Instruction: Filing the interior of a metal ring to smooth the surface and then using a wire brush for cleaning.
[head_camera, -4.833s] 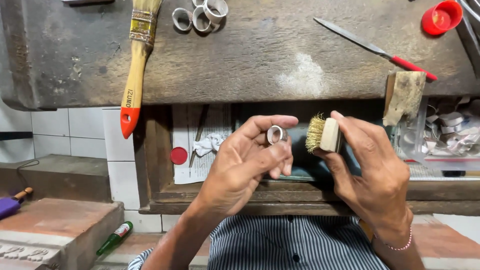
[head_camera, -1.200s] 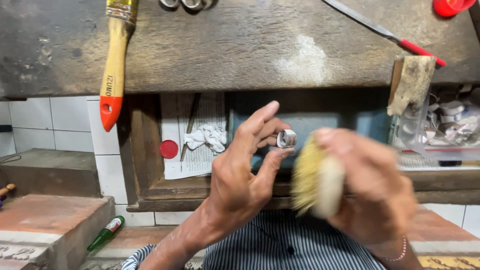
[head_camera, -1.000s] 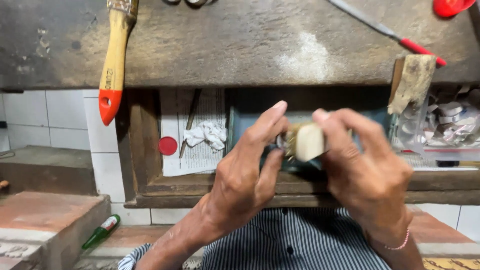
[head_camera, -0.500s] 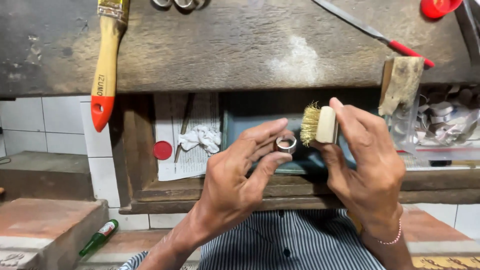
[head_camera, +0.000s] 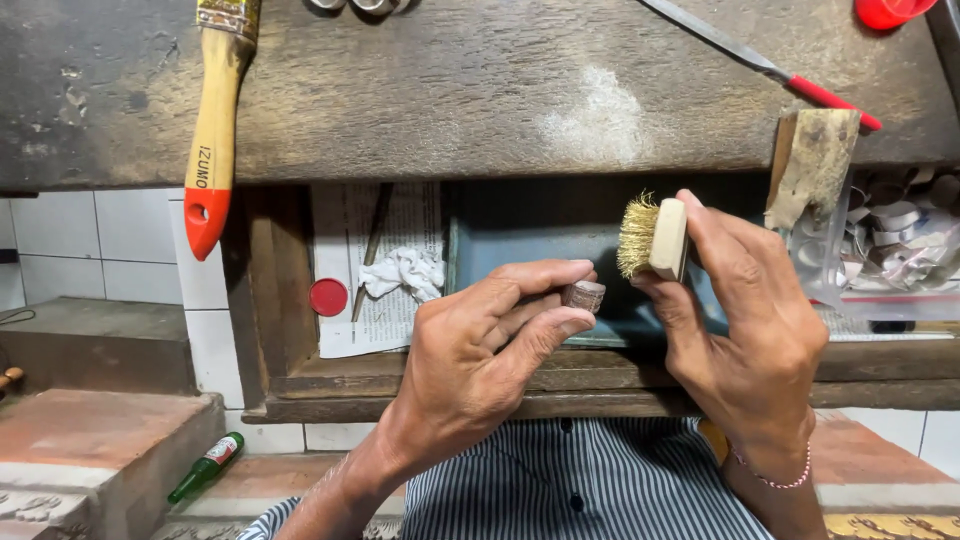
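A worn wooden tabletop fills the upper part of the view, with an open drawer pulled out below it toward the person's striped shirt. The drawer sits right under the hands, likely so that anything falling lands inside it.

On the tabletop lies a paintbrush with a wooden handle and red tip that overhangs the front edge, and a slim file with a red handle lies at the far right. A wooden peg juts from the tabletop's front edge, just right of the hands.

In the drawer, a printed paper sheet carries a crumpled white cloth and a small red disc.

The left hand is curled, pinching a small metal ring between thumb and fingertips, held edge-on toward the brush so its side is exposed. The right hand is closed around a small brass-bristled brush, bristles facing left, just apart from the ring.

A green bottle lies on the floor at lower left.
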